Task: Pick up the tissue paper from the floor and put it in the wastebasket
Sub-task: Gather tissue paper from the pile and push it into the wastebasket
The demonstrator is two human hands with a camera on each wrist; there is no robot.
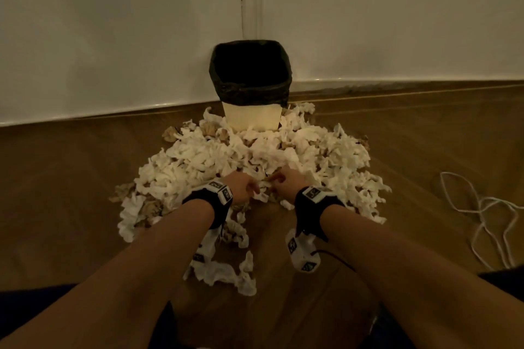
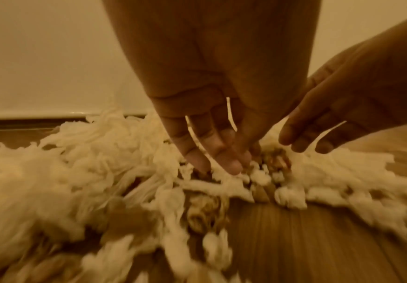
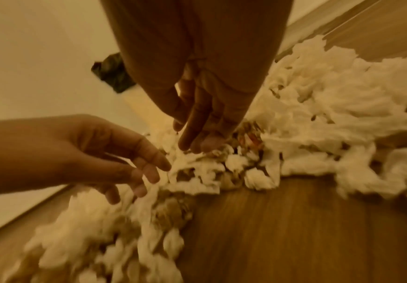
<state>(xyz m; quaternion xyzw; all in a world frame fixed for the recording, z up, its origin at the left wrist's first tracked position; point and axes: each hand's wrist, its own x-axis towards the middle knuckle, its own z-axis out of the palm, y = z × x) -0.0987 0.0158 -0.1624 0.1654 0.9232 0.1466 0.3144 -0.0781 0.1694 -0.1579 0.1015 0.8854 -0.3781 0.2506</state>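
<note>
A big pile of crumpled white and brown tissue paper [image 1: 255, 156] covers the wooden floor in front of the wastebasket [image 1: 251, 119], a white bin with a black liner standing in the wall corner. Both hands reach into the pile's near edge, close together. In the left wrist view my left hand [image 2: 221, 162] points straight down, its fingertips [image 2: 231, 164] touching the tissue paper [image 2: 101, 162] without closing on any. My right hand [image 3: 195, 145] also has straight fingers, tips resting on the tissue paper [image 3: 221, 162]. Neither hand holds a piece.
Loose tissue scraps [image 1: 224, 272] lie nearer to me, between my forearms. A white cable [image 1: 482, 215] loops on the floor at the right. White walls and a baseboard [image 1: 397, 83] close off the back. Bare wood floor [image 1: 56, 178] lies to the left.
</note>
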